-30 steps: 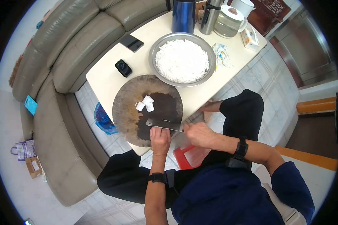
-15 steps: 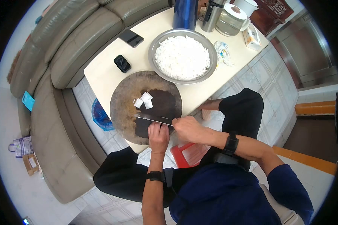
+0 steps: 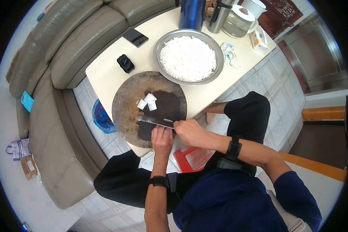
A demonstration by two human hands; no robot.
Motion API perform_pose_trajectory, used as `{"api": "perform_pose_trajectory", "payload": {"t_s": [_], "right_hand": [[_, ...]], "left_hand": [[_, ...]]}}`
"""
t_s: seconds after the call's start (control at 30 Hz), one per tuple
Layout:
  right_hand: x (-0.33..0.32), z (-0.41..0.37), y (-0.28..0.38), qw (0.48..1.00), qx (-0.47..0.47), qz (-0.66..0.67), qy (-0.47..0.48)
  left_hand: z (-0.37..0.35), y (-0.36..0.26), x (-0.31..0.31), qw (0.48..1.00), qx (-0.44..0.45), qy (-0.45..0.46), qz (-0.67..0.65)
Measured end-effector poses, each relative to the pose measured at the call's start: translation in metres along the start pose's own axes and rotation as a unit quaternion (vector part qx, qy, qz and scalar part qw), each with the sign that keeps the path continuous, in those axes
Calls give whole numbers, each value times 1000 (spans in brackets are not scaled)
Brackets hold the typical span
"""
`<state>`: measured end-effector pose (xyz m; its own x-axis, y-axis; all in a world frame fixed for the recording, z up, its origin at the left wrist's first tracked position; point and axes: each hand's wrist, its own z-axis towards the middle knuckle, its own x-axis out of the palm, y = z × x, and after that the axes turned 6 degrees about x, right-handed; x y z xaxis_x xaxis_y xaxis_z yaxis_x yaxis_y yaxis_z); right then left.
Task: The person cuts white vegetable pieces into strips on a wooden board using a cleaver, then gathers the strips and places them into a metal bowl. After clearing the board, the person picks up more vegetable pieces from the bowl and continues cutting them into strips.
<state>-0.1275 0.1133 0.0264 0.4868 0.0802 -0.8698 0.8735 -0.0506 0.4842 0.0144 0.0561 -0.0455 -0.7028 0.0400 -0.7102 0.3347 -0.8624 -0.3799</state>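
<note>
My right hand [image 3: 190, 132] grips the handle of a cleaver [image 3: 152, 120], its blade pointing left across a round, dark-stained chopping board [image 3: 123, 96]. A small pale patch shows on the blade near the handle. Just below the blade, the fingertips of my left hand [image 3: 161, 141] are curled down together at the cleaver's edge. Whatever lies under those fingers is hidden. Several white chunks [image 3: 147, 101] sit clustered on the board beyond the blade.
A steel basin [image 3: 157, 63] heaped with white strips [image 3: 187, 58] stands behind the board. On the pale table [image 3: 104, 69] are a phone [image 3: 135, 37], a black object [image 3: 125, 63], a blue flask [image 3: 191, 14], a glass jug [image 3: 236, 25] and crumpled plastic [image 3: 230, 54]. A red stool [image 3: 183, 159] stands below.
The cleaver's blade has tilted a little, and the pale patch on it shows more clearly. Both hands stay in nearly the same place. The white chunks have not moved on the board.
</note>
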Motion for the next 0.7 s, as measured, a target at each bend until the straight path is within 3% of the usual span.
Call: {"api": "perform_pose_trajectory", "payload": {"t_s": [0.13,0.3,0.7], "right_hand": [[-11,-7,0,999,38,15,20],[-8,-20,-5,999,19,-15,43],[-13,-7,6,998,41,6,47]], "left_hand": [[2,0,0,1000,10,-23,-6],[-4,3,1,1000,-5,17,-3],[-5,0,-1,1000,-1,-14,-23]]}}
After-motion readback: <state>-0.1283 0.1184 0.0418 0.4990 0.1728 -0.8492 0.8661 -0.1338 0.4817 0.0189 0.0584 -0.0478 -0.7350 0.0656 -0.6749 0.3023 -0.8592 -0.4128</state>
